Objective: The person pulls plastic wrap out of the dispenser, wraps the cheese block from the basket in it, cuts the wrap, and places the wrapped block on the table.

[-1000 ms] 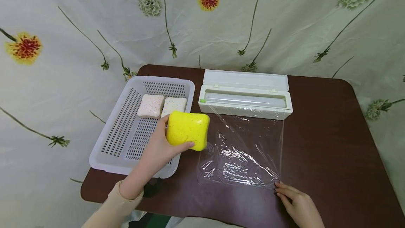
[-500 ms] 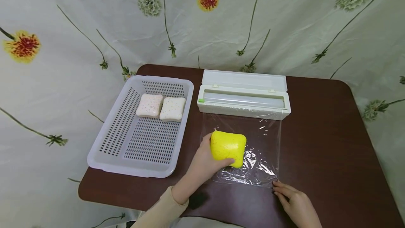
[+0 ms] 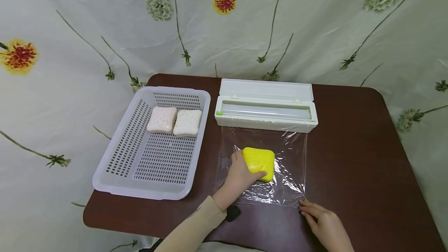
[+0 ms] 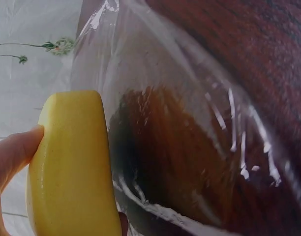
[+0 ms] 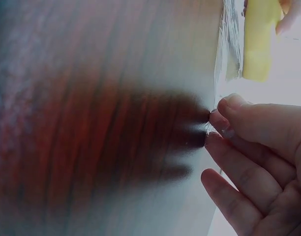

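Observation:
My left hand (image 3: pixel 241 173) grips a smooth yellow speckled block (image 3: pixel 259 162) with rounded corners, thumb on its near side. In the head view the block lies over the middle of a sheet of clear plastic wrap (image 3: pixel 294 147). The left wrist view has the yellow block (image 4: pixel 74 167) right beside the shiny film (image 4: pixel 190 123). At the sheet's near right corner, my right hand (image 3: pixel 326 221) pinches the wrap between thumb and fingertips. From the white wrap dispenser (image 3: pixel 266 123), lid raised, the sheet stretches toward me, with the roll (image 3: pixel 266 111) visible inside.
A white perforated basket (image 3: pixel 140 193) stands at the left of the dark wooden table (image 3: pixel 357 158). Inside it, a pinkish speckled block (image 3: pixel 162 119) and a white speckled block (image 3: pixel 188 122) lie side by side. A flowered cloth (image 3: pixel 315 30) hangs behind the table.
My left hand has carried the yellow block rightward from beside the basket to over the middle of the wrap, and lower. My right hand keeps its pinch on the sheet's corner.

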The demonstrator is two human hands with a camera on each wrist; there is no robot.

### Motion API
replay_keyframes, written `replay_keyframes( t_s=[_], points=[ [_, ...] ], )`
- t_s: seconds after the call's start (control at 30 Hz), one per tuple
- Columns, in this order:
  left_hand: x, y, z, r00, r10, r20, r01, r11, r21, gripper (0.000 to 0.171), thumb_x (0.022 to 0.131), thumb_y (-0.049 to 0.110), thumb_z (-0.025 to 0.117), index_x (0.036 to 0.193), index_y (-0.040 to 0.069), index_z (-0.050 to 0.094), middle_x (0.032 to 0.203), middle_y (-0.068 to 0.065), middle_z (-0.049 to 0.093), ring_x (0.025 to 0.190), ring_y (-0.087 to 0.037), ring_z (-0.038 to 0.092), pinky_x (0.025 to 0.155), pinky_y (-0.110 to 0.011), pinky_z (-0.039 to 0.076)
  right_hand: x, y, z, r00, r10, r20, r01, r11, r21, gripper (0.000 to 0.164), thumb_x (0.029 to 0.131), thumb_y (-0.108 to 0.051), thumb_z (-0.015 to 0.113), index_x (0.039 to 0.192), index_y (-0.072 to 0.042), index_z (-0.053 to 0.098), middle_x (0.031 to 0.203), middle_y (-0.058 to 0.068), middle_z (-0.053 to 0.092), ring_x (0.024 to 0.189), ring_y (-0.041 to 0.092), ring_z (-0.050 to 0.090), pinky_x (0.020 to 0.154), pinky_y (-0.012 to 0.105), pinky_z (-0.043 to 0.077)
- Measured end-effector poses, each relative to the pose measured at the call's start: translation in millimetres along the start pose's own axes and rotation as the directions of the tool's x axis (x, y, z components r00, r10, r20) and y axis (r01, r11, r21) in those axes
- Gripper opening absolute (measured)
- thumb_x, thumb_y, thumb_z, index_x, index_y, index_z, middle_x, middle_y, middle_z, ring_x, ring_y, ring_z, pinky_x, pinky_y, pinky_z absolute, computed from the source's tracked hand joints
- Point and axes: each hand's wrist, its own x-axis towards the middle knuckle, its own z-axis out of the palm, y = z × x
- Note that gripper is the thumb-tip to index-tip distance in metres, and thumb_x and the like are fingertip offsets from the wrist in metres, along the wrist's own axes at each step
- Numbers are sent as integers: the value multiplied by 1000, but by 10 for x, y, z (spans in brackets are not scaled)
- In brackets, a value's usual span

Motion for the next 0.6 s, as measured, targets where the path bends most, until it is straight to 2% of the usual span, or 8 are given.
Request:
replay_keyframes(
  t_s=[0.2, 0.37, 0.5, 0.6],
  points=[
    [11, -30, 92, 999, -7, -31, 8, 999, 45, 101, 67, 36, 91, 138, -5, 32, 116, -17, 43, 89, -25, 54, 74, -35, 52, 11, -10, -4, 1000, -14, -7, 14, 1000, -2, 31, 58, 4, 88, 83, -10, 78, 99, 0, 77, 87, 19, 74, 82, 2, 46],
    [10, -63, 150, 997, 28, -77, -17, 988, 151, 104, 64, 44, 91, 138, -4, 35, 115, -17, 46, 103, -28, 43, 83, -38, 44, 24, -22, -10, 1000, -20, -5, 20, 1000, -16, 30, 58, 3, 88, 83, -10, 78, 100, 0, 77, 87, 19, 74, 80, 6, 49],
    [30, -98, 146, 996, 23, -84, -5, 977, 214, 114, 63, 51, 89, 143, -8, 31, 123, -22, 45, 111, -33, 39, 88, -44, 44, 26, -28, -17, 1000, -11, 0, 11, 1000, -22, 29, 58, 3, 88, 83, -10, 78, 100, -1, 77, 87, 19, 74, 79, 6, 49],
    [58, -135, 107, 998, 1, -59, 11, 980, 198, 123, 63, 54, 87, 149, -8, 24, 132, -26, 41, 119, -38, 38, 96, -50, 45, 34, -21, -10, 1000, -20, -9, 20, 1000, -24, 30, 58, 3, 88, 83, -10, 78, 100, -1, 77, 86, 19, 74, 78, 8, 51]
  ],
)
